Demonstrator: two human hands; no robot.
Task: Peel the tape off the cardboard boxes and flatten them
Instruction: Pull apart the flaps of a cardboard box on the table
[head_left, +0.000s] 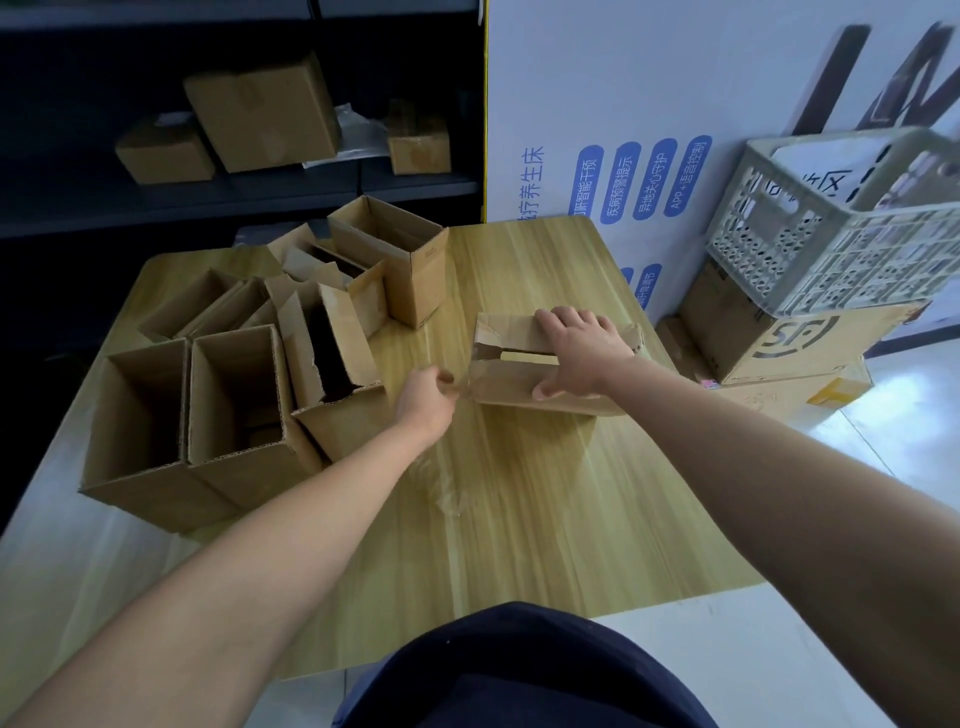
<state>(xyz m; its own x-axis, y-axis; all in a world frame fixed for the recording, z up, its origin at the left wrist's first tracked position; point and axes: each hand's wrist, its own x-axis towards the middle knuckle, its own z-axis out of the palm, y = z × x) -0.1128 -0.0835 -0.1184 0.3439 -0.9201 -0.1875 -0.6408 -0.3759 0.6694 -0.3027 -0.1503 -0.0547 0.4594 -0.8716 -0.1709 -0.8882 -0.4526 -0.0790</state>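
Right now the left hand pinches clear tape at the end of a cardboard box on the table; the right hand presses it down, fingers spread flat.

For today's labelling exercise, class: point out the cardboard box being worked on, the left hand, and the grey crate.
cardboard box (506, 384): head view, its near top flap.
left hand (426, 397): head view, back of the hand.
grey crate (810, 249): head view, perforated front wall.
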